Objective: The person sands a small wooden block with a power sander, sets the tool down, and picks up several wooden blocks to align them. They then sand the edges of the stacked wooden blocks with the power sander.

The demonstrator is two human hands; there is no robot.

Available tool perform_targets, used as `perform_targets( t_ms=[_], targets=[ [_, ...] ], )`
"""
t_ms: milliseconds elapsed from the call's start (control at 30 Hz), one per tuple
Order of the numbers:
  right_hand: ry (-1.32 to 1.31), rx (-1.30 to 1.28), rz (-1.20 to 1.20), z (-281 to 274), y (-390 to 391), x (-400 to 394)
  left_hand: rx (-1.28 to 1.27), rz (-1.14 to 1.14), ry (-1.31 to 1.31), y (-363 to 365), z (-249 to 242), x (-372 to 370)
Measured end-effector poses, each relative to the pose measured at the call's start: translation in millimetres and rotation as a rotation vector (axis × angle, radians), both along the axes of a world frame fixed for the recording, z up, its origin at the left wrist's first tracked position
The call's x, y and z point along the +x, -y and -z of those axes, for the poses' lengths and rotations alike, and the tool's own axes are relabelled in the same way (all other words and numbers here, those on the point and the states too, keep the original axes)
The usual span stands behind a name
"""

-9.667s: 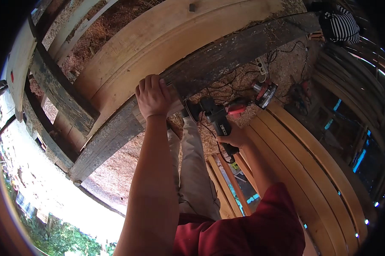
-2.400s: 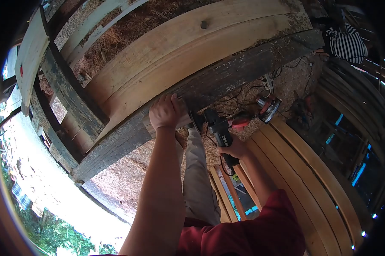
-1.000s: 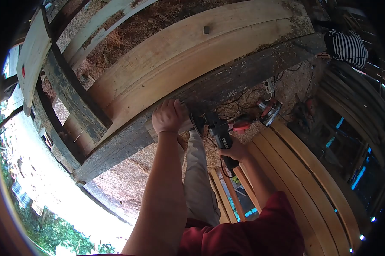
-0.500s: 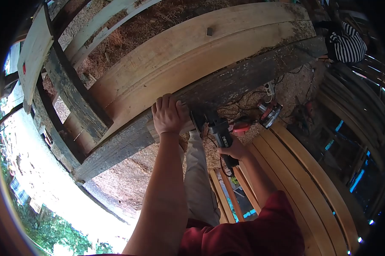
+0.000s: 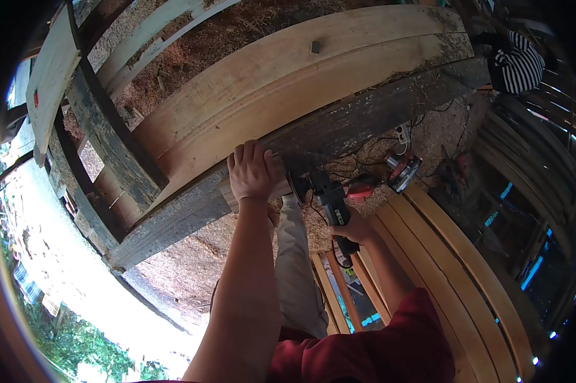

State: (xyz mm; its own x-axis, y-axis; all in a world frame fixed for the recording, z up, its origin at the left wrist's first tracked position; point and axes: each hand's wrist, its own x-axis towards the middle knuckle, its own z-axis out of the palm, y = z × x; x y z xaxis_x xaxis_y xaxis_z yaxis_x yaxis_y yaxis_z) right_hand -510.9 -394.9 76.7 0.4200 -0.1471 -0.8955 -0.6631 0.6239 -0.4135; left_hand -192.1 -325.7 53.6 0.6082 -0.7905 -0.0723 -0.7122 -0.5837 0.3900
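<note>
My right hand (image 5: pixel 353 228) is wrapped round the dark body of an angle grinder (image 5: pixel 331 196). The grinder's disc end is close to a short light wooden block (image 5: pixel 227 193). My left hand (image 5: pixel 254 171) grips that block from above, fingers curled over its top, against the side of a weathered dark beam (image 5: pixel 371 121). Much of the block is hidden under the hand. My leg in light trousers (image 5: pixel 294 255) reaches up to just below the block.
Wide pale planks (image 5: pixel 237 102) lie behind the beam, with a small dark block (image 5: pixel 315 47) on them. A red power tool (image 5: pixel 404 171) and cords lie right on the sawdust. Long boards (image 5: pixel 441 255) stretch along the lower right. A person in a striped top (image 5: pixel 521 67) is at far right.
The grinder and my right hand have shifted very slightly to the right and down. My left hand stays in place on the block.
</note>
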Motion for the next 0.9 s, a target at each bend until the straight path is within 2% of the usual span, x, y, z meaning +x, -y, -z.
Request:
perform_targets(
  t_ms=[200, 300, 700, 900],
  targets=[
    [0.0, -0.069, -0.055, -5, -1, -1, -0.005, 0.01, 0.022, 0, 2, -1],
    [0.026, -0.009, -0.006, -2, -1, 0, -0.001, 0.007, 0.019, -1, 2, -1],
    [0.012, -0.027, 0.051, -9, 1, 13, -0.01, 0.01, 0.013, 1, 1, -1],
    [-0.013, -0.038, -0.023, -10, 0, 3, -0.024, -0.002, 0.021, 0, 4, -1]
  ],
)
